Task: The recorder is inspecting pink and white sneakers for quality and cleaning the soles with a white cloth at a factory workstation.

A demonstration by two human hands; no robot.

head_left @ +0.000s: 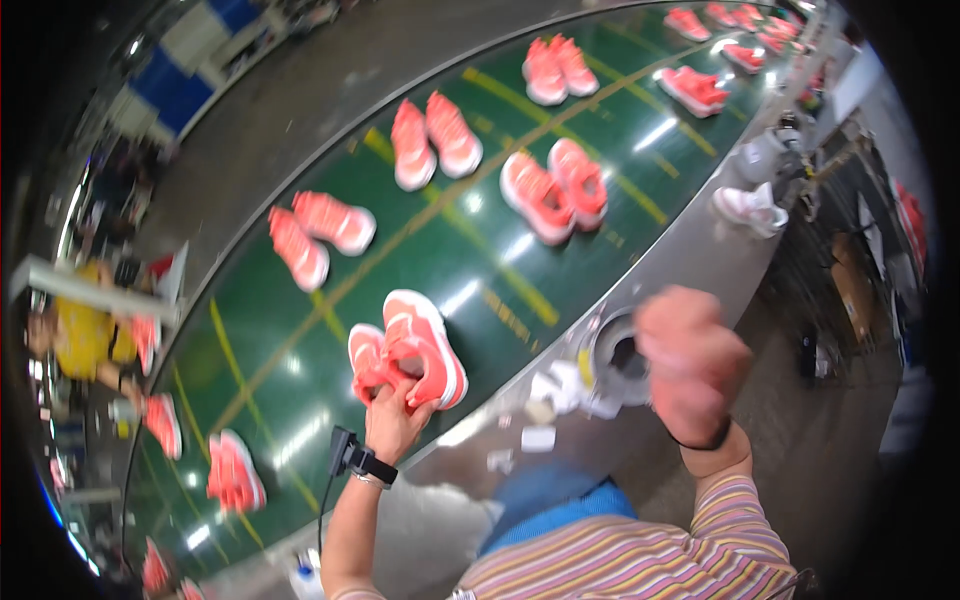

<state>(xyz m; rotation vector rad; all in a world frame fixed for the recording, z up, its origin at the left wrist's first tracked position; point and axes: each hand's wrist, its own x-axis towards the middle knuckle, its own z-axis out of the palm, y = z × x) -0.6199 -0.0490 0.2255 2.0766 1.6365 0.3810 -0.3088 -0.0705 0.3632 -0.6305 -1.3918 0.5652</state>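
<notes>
My left hand [393, 425] grips a pair of coral sneakers by their heel collars. The right shoe [432, 335] of the pair shows its white sole edge, and the left shoe [366, 348] is partly behind it. Both are at the near side of a green conveyor belt [400, 270], toes pointing away from me. My right hand [692, 360] is raised off to the right, smeared by motion, so its fingers do not read clearly. Closest to it is a round grey metal container [612, 350] with a dark opening on the bench edge.
Several more coral pairs stand on the belt, such as one pair [553, 190] ahead. Crumpled white paper [565, 390] lies on the metal ledge, and a white shoe [752, 208] rests farther along. A co-worker in yellow [85, 330] handles a coral shoe at the left.
</notes>
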